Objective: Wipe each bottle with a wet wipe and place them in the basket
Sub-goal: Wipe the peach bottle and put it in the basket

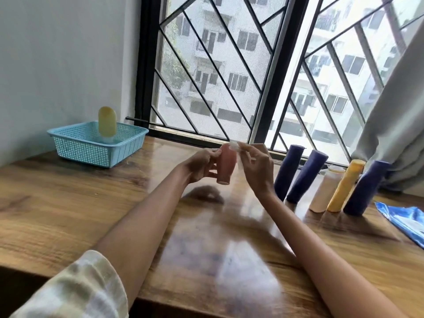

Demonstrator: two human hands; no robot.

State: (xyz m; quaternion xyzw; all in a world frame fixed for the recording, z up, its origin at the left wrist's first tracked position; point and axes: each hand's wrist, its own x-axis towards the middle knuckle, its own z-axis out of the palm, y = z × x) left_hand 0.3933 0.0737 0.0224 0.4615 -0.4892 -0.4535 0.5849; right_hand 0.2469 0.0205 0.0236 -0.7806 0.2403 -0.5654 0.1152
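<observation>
The left hand (199, 166) grips a small pink bottle (226, 165) above the middle of the wooden table (68, 214), fingers and thumb curled round its side — the bottle is clear of the tabletop, slightly tilted, cap end down. The right hand (255, 167), at 3 o'clock of the bottle and touching its upper end, pinches a pale wet wipe (234, 146) between thumb and fingertips; motion blur hides the wipe's full outline.

At 10 o'clock from the hands, well apart, a light blue mesh basket (78, 146) sits in the table's far left corner against the wall, and a yellow bottle (107, 123) stands upright inside it on its cap.

At 3 o'clock from the hands a row of five bottles stands beside the window: a dark blue bottle (288, 171), a second dark blue bottle (306, 176), a white bottle (327, 189), an orange-yellow bottle (346, 185) and a third dark blue bottle (366, 188) — close together, some touching. At 4 o'clock, at the frame's right edge, a blue wipe packet (406, 222) lies flat on the table.
</observation>
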